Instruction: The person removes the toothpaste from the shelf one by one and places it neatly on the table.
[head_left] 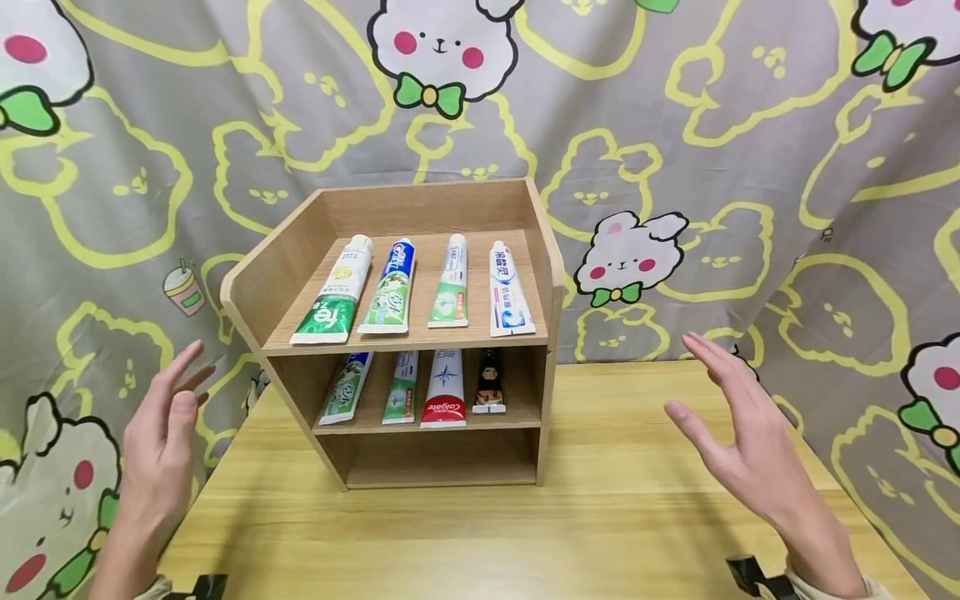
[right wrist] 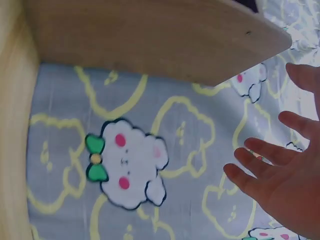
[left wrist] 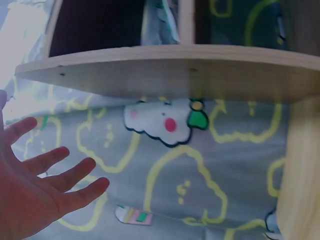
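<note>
A wooden shelf rack (head_left: pixel 551 400) stands on the table between my two hands. Its top level bears a green-and-white toothpaste tube (head_left: pixel 337 287), a blue-and-green Crest tube (head_left: pixel 392 287), a slimmer white-and-green tube (head_left: pixel 452 283) and a white-and-blue tube (head_left: pixel 510 292). On the middle level lie several more, including a red-and-white Colgate tube (head_left: pixel 445 392) and a small black tube (head_left: pixel 491 383). Left of the rack, my left hand (head_left: pixel 161 437) hovers, fingers extended, touching nothing. My right hand (head_left: pixel 746 433) is raised to the right, its fingers straight and thumb apart.
Under the rack is a light wooden table (head_left: pixel 615 533). A grey curtain (head_left: pixel 720 175) with cartoon bears hangs behind it and at both sides. The rack's side panel (left wrist: pixel 165 75) shows in the left wrist view, and the opposite panel (right wrist: pixel 150 45) in the right wrist view.
</note>
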The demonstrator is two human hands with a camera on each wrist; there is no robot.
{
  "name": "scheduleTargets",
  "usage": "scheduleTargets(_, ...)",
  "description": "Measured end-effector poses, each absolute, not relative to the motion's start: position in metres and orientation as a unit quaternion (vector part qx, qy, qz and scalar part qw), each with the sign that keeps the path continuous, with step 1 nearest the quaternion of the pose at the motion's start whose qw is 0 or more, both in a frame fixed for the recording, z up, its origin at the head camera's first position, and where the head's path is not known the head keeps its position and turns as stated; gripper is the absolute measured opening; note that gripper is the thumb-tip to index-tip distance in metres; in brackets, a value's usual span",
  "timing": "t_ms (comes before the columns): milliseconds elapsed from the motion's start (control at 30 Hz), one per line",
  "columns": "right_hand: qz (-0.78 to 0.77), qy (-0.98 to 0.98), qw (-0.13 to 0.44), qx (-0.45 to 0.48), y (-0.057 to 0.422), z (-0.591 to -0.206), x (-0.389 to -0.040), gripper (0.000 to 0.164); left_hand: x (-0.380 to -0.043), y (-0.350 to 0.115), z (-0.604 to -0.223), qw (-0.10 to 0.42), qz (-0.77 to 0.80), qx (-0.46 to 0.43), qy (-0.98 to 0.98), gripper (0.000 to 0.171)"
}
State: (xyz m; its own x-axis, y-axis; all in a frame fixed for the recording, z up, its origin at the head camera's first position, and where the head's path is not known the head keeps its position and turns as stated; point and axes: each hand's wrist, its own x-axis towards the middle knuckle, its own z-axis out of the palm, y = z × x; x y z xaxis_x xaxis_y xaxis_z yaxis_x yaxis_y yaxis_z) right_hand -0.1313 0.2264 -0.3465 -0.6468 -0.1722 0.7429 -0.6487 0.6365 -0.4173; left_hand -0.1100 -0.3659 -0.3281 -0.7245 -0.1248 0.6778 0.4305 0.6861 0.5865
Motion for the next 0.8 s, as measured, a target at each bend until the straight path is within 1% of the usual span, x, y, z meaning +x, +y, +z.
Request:
scheduleTargets(200,0.419,-0.785,0.356,0.285,0.197,-0.317,-0.122,0.067,-0.113,-0.357,-0.309,0.373,-0.422,-0.119,-0.818,0.048)
scheduleTargets(400,0.437,-0.76,0.364,0.316,0.176,-0.296,-0.116,0.06,-0.123,-0.353,-0.299,0.394,-0.443,-0.181,-0.785,0.047)
scheduleTargets(500,0.443,-0.747,0.371,0.331,0.169,-0.288,-0.116,0.057,-0.127,-0.352,-0.294,0.397,-0.46,-0.192,-0.771,0.046)
scheduleTargets(633,0.443,-0.738,0.377,0.341,0.159,-0.277,-0.115,0.058,-0.133,-0.346,-0.284,0.378,-0.529,-0.211,-0.73,0.045)
scheduleTargets(800,0.432,-0.732,0.386,0.358,0.147,-0.263,-0.118,0.061,-0.138,-0.337,-0.27,0.339,-0.595,-0.198,-0.701,0.044)
